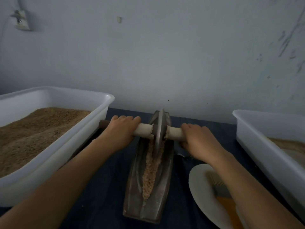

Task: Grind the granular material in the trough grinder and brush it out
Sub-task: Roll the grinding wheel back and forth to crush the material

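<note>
A long metal trough grinder [137, 184] lies lengthwise on the dark table in front of me. Pale brown granular material [151, 172] fills its groove. A metal grinding wheel [159, 129] stands in the groove near the far end, on a pale axle handle [143, 129] that sticks out both sides. My left hand [121, 129] grips the left side of the handle. My right hand [198, 138] grips the right side. A brush with an orange handle [224, 202] lies on a white plate [201, 187] at the lower right, partly under my right forearm.
A white plastic tub [82, 139] with brown granular material stands on the left. Another white tub [257, 142] with a little pale material stands on the right. A blue-grey wall rises right behind the table's far edge. Dark cloth [102, 195] covers the table.
</note>
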The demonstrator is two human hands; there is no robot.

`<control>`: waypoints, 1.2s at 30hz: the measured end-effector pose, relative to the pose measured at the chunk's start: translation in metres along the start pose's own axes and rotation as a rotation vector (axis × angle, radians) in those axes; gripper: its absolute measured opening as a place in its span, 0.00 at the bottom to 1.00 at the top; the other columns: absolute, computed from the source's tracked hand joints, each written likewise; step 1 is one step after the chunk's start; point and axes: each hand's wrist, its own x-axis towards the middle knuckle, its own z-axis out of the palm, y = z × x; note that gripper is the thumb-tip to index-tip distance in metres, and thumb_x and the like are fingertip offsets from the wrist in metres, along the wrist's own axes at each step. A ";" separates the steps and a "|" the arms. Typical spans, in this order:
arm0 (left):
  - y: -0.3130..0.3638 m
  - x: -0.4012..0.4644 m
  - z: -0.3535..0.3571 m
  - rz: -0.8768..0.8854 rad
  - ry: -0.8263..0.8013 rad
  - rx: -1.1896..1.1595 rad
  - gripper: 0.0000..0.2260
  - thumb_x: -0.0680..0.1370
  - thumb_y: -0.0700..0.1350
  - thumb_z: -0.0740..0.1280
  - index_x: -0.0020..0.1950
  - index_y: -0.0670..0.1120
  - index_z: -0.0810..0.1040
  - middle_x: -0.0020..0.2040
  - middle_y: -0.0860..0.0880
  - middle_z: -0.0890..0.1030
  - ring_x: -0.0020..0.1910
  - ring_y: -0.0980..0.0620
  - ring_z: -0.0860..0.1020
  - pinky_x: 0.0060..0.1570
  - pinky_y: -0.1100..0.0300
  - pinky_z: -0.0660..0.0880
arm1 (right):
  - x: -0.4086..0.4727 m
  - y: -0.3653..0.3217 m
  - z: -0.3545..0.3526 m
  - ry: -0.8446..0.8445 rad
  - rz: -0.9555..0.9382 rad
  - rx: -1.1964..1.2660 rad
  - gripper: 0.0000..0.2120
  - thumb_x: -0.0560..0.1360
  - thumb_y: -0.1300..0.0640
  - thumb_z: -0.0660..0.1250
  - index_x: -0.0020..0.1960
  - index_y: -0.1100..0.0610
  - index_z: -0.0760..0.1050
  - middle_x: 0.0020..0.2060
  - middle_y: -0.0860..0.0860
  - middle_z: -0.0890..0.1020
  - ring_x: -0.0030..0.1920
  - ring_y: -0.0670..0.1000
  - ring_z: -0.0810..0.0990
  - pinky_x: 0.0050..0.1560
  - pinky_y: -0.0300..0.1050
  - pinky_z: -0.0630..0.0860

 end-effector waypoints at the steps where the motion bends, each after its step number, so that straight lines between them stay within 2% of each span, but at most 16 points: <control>1: 0.000 0.000 0.000 0.002 0.001 -0.001 0.16 0.77 0.47 0.64 0.63 0.49 0.65 0.60 0.49 0.74 0.60 0.48 0.73 0.62 0.52 0.66 | 0.000 0.000 0.000 -0.001 0.002 0.008 0.11 0.76 0.51 0.61 0.55 0.54 0.66 0.52 0.51 0.75 0.52 0.54 0.73 0.41 0.45 0.58; 5: -0.003 -0.003 -0.009 0.027 -0.152 -0.056 0.16 0.77 0.47 0.65 0.63 0.49 0.66 0.61 0.49 0.74 0.60 0.50 0.73 0.60 0.54 0.67 | -0.006 -0.002 -0.009 -0.093 -0.024 0.033 0.09 0.76 0.53 0.61 0.53 0.55 0.66 0.52 0.52 0.76 0.51 0.54 0.74 0.41 0.45 0.58; 9: -0.003 -0.011 -0.027 0.038 -0.425 -0.123 0.20 0.75 0.45 0.68 0.65 0.50 0.68 0.62 0.50 0.74 0.60 0.51 0.73 0.56 0.59 0.68 | -0.014 -0.010 -0.032 -0.361 -0.033 0.126 0.07 0.76 0.54 0.63 0.51 0.54 0.66 0.48 0.50 0.75 0.45 0.50 0.73 0.36 0.41 0.64; 12: -0.005 -0.021 -0.041 0.090 -0.572 -0.134 0.19 0.75 0.46 0.68 0.65 0.52 0.69 0.61 0.52 0.74 0.57 0.54 0.72 0.52 0.63 0.65 | -0.022 -0.015 -0.051 -0.528 -0.062 0.198 0.09 0.76 0.53 0.65 0.52 0.55 0.70 0.43 0.48 0.73 0.42 0.47 0.72 0.31 0.35 0.63; 17: -0.008 -0.026 -0.047 0.139 -0.658 -0.138 0.18 0.76 0.46 0.67 0.64 0.52 0.69 0.54 0.53 0.74 0.49 0.58 0.70 0.50 0.64 0.65 | -0.028 -0.016 -0.060 -0.576 -0.088 0.224 0.13 0.76 0.51 0.65 0.56 0.58 0.73 0.51 0.53 0.78 0.44 0.47 0.74 0.32 0.35 0.64; 20: -0.009 -0.022 -0.042 0.116 -0.634 -0.183 0.18 0.75 0.45 0.68 0.65 0.51 0.70 0.57 0.52 0.75 0.50 0.57 0.71 0.50 0.64 0.67 | -0.024 -0.015 -0.056 -0.589 -0.074 0.232 0.13 0.76 0.52 0.65 0.57 0.59 0.73 0.51 0.54 0.78 0.43 0.47 0.73 0.31 0.34 0.63; 23: -0.009 -0.016 -0.033 0.079 -0.545 -0.203 0.19 0.75 0.45 0.68 0.65 0.52 0.70 0.59 0.52 0.75 0.53 0.55 0.73 0.52 0.62 0.69 | -0.016 -0.013 -0.047 -0.518 -0.039 0.221 0.12 0.76 0.53 0.65 0.56 0.59 0.71 0.49 0.53 0.77 0.44 0.48 0.73 0.32 0.37 0.64; 25: -0.009 -0.011 -0.024 0.047 -0.443 -0.201 0.19 0.74 0.44 0.69 0.64 0.51 0.70 0.59 0.51 0.76 0.56 0.53 0.74 0.53 0.61 0.68 | -0.011 -0.011 -0.037 -0.411 -0.015 0.163 0.11 0.76 0.53 0.63 0.54 0.56 0.69 0.51 0.52 0.76 0.47 0.51 0.74 0.36 0.42 0.65; 28: -0.009 -0.003 -0.010 0.026 -0.244 -0.171 0.17 0.75 0.45 0.68 0.62 0.51 0.70 0.58 0.49 0.77 0.57 0.51 0.75 0.54 0.58 0.69 | -0.004 -0.005 -0.017 -0.178 -0.012 0.069 0.08 0.76 0.52 0.62 0.51 0.54 0.66 0.51 0.51 0.76 0.49 0.53 0.74 0.41 0.44 0.60; 32: -0.004 0.004 0.005 0.013 0.028 -0.030 0.13 0.76 0.48 0.64 0.59 0.49 0.67 0.57 0.49 0.75 0.57 0.49 0.74 0.57 0.54 0.67 | 0.003 0.000 0.003 0.056 0.012 -0.023 0.09 0.76 0.53 0.61 0.55 0.54 0.67 0.52 0.51 0.75 0.52 0.54 0.73 0.41 0.45 0.56; 34: -0.002 0.005 0.006 0.000 0.062 -0.023 0.12 0.77 0.48 0.64 0.58 0.49 0.67 0.57 0.50 0.75 0.57 0.49 0.74 0.58 0.54 0.66 | 0.004 -0.001 0.006 0.078 0.016 -0.029 0.09 0.76 0.53 0.61 0.54 0.54 0.67 0.51 0.51 0.75 0.52 0.53 0.73 0.41 0.45 0.55; 36: -0.002 0.005 0.003 -0.001 0.021 -0.029 0.12 0.77 0.48 0.64 0.58 0.49 0.67 0.58 0.49 0.75 0.57 0.49 0.74 0.58 0.54 0.66 | 0.002 0.000 0.003 0.049 0.006 -0.007 0.09 0.76 0.53 0.61 0.54 0.55 0.67 0.51 0.51 0.76 0.51 0.54 0.73 0.41 0.45 0.56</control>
